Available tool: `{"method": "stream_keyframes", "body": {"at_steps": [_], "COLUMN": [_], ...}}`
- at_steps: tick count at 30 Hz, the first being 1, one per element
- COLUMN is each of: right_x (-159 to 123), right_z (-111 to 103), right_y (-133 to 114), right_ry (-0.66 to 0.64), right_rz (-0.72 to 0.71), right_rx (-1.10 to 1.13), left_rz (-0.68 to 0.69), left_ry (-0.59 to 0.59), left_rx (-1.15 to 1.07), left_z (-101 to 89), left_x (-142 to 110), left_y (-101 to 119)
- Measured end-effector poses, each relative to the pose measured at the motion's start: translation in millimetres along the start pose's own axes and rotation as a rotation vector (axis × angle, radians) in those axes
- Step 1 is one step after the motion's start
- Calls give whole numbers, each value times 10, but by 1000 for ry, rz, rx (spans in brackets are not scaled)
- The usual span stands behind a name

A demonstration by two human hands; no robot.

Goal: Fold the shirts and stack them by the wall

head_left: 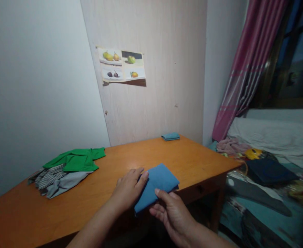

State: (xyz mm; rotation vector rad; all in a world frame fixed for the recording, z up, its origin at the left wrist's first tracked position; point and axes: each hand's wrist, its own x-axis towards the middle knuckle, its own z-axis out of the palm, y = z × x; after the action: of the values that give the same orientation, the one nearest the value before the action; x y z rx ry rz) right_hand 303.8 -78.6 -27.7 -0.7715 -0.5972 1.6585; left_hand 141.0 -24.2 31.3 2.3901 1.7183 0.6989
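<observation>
A folded blue cloth (158, 182) lies at the near edge of the orange wooden table (131, 155), partly over the edge. My left hand (129, 188) rests flat on the cloth's left side, fingers stretched out. At the near right edge of the cloth, my right hand (172, 213) pinches it from below, thumb on top and fingers curled beneath.
A pile of clothes, green (75, 159) on top of striped and grey ones (53, 179), lies at the table's left. A small folded blue cloth (170, 136) sits at the far edge by the wall. To the right is a bed (270, 165) strewn with clothes, and a curtain (247, 69).
</observation>
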Motion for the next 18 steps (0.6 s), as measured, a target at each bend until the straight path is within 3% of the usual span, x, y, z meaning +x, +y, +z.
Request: {"method": "stream_keyframes", "body": {"at_steps": [3, 5, 12, 18], "right_x": [197, 371, 1040, 1624], "right_z": [-88, -172, -547, -857], "right_y": [-305, -505, -1047, -1536], "right_ry": [52, 88, 175, 247], "right_rz": [-67, -102, -142, -195], "right_rx": [12, 21, 48, 51], "left_rz": [14, 15, -127, -115], "left_ry": [132, 160, 58, -44], "left_rx": [-142, -175, 1, 146], "left_z": [39, 94, 529, 886], "left_x": [276, 457, 974, 1340], "left_y": [-158, -273, -531, -614]}}
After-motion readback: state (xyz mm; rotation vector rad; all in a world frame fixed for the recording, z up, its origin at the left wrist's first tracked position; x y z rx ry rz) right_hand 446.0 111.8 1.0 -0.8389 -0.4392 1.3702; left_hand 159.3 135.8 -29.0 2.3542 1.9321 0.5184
